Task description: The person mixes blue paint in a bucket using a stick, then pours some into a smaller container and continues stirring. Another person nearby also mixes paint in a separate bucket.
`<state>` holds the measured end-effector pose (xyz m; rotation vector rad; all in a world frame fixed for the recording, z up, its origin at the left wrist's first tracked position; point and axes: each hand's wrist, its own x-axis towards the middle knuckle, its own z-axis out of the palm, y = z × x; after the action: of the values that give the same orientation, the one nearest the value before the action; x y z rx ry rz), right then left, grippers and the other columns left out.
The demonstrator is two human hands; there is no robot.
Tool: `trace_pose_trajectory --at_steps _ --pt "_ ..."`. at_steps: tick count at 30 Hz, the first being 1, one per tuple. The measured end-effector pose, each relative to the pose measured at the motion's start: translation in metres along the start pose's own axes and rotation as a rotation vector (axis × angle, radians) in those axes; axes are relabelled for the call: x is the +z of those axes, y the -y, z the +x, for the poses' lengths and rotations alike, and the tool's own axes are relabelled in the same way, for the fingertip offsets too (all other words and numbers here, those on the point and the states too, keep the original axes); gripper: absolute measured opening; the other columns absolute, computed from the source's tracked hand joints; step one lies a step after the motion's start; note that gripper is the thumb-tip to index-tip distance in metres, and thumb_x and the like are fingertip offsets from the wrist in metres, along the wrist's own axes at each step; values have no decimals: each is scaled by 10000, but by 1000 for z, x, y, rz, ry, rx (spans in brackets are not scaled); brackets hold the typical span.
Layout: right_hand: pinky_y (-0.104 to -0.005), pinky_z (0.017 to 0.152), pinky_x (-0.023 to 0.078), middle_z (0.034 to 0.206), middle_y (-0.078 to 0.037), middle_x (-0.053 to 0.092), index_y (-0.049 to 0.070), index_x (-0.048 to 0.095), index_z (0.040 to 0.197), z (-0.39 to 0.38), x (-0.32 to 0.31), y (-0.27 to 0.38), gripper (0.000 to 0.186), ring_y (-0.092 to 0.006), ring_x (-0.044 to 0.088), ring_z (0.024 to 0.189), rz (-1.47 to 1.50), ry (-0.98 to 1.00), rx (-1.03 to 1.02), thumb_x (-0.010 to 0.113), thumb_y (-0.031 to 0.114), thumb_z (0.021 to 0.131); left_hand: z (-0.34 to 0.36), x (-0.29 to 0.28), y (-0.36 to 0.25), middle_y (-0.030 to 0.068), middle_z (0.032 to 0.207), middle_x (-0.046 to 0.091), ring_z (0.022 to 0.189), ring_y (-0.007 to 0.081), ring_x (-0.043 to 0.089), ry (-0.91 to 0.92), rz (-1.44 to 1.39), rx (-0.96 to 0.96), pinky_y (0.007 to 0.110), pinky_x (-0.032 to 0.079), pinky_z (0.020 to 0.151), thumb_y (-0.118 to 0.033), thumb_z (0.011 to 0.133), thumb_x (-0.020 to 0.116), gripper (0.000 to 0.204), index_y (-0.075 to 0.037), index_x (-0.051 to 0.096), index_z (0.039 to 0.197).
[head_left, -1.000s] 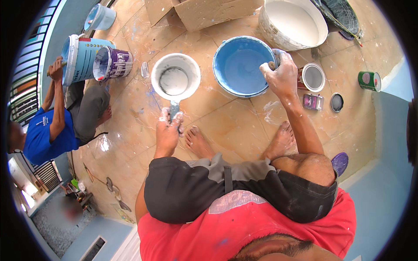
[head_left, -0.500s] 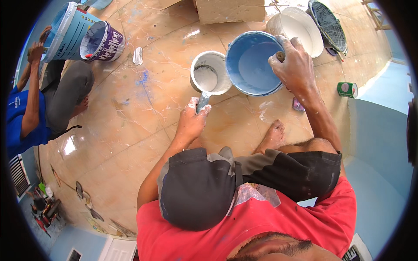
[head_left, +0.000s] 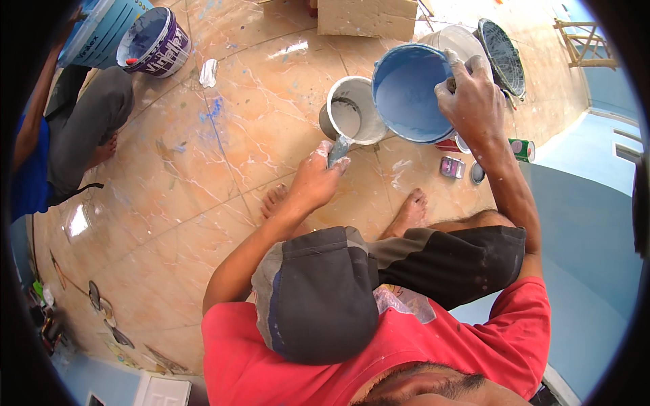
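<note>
My left hand point(head_left: 317, 177) is closed round the short handle of a whitish dipper point(head_left: 367, 125), which has grey-white liquid or residue in its bottom. Close against the dipper's right side is a blue pail point(head_left: 414, 95) holding pale bluish liquid, tilted with its mouth facing left. My right hand point(head_left: 479, 108) grips the pail at its right rim, fingers over a stubby brown handle end. The two rims touch or nearly touch; I cannot tell which. White smears cover my fingers.
Behind the pail stand a white bucket point(head_left: 460, 40) and a dark basin point(head_left: 502, 57). A cardboard box point(head_left: 367, 19) is at the far side. A green can point(head_left: 521, 150) and purple pack point(head_left: 451, 167) lie right. At left, a person sits by a purple bucket point(head_left: 154, 42).
The dipper and the blue pail have shifted to the right together, and the pail looks more tilted toward the dipper. My view has also turned slightly. Both hands keep their grips.
</note>
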<state>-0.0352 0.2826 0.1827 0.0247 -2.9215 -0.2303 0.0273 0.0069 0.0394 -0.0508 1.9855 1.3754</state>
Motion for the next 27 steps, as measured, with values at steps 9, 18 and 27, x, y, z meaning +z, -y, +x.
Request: trace_pose_trajectory --at_steps 9,18,27 --pt "-487 761 663 1225 -232 693 73 707 1433 4 -11 6 555 -382 797 857 -96 7 -34 749 245 907 9 7 4 297 1084 740 1042 450 725 6 -57 23 499 537 914 -284 1028 675 439 45 608 1310" --pt "-469 739 663 1228 -204 703 79 709 1434 4 -10 7 537 -344 801 831 -110 3 -55 740 232 920 11 13 7 131 924 645 762 222 592 -31 -73 76 387 466 668 -220 1044 697 317 29 592 1209" --pt "-481 754 656 1197 -214 697 86 717 1417 4 -8 6 512 -373 794 836 -88 -16 -43 735 224 925 15 14 18 299 1079 740 1038 442 727 -36 -87 64 494 536 916 -273 1017 697 427 53 615 1281"
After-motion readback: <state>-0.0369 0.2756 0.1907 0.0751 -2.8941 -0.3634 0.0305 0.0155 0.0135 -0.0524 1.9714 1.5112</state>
